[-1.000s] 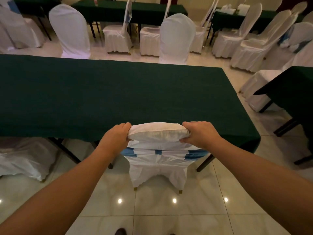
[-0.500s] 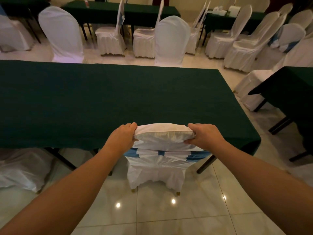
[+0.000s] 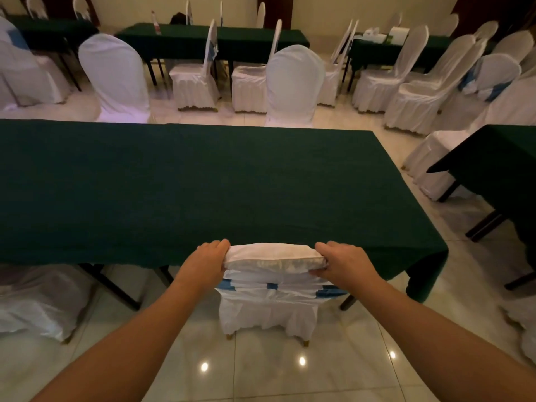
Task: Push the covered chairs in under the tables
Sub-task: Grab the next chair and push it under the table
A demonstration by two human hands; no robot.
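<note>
- The landmark is the long tabletop (image 3: 185,187) under a dark green cloth, which spans the middle of the head view.
- A chair in a white cover (image 3: 271,303) stands at the near edge of the tabletop, toward its right end; the top of its back reaches the hanging edge of the cloth, and whether its seat lies under the tabletop cannot be seen.
- A blue sash (image 3: 330,292) wraps the chair back just below the top.
- The left hand (image 3: 206,264) grips the left end of the chair's top edge, fingers curled over it.
- The right hand (image 3: 343,264) grips the right end of that top edge, fingers on top and thumb underneath.
- Both bare forearms reach forward from the bottom corners toward the near edge of the tabletop.
- Below the tabletop's near edge, the chair's feet rest on the glossy tiled floor (image 3: 261,372), which shows three spots of reflected light.
- Under the left part of the tabletop sits another white-covered chair (image 3: 37,303).
- Beyond the far edge of the tabletop stand two covered chairs (image 3: 116,79) with their backs toward the camera.
- Farther behind them are more green tables and rows of white chairs.
- To the right of the tabletop, a second green table (image 3: 499,158) stands apart across an aisle.
</note>
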